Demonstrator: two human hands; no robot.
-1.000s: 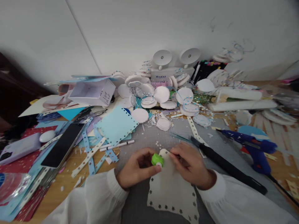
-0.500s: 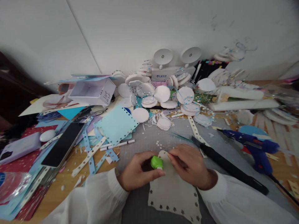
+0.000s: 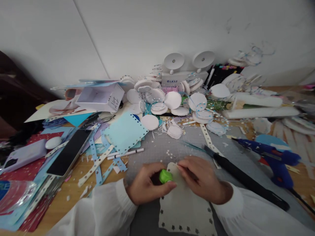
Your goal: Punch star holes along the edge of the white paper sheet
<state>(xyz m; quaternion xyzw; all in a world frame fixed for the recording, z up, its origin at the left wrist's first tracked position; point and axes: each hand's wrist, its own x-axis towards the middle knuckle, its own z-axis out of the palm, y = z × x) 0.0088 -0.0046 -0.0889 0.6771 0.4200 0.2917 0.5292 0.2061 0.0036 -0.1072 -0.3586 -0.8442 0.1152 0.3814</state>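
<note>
A bright green hole punch (image 3: 165,176) is in my left hand (image 3: 147,184), between thumb and curled fingers. The punch sits at the upper left edge of a cream paper sheet (image 3: 185,209), whose lower edges carry small flower-shaped holes. My right hand (image 3: 201,178) pinches the upper right edge of that sheet with thumb and forefinger. Both hands are close together, over a grey cutting mat (image 3: 145,216). Tiny paper bits lie on the mat just beyond the sheet.
Right of my hands lie a black tool (image 3: 246,178) and a blue glue gun (image 3: 275,160). Punched strips (image 3: 97,164), a light blue sheet (image 3: 126,132) and a phone (image 3: 70,152) lie left. White discs (image 3: 173,100) and an open box (image 3: 100,97) stand behind.
The view has shifted slightly, so most things appear a little further right. Both hands keep hold of the punch and the cream sheet, with the punch turned slightly.
</note>
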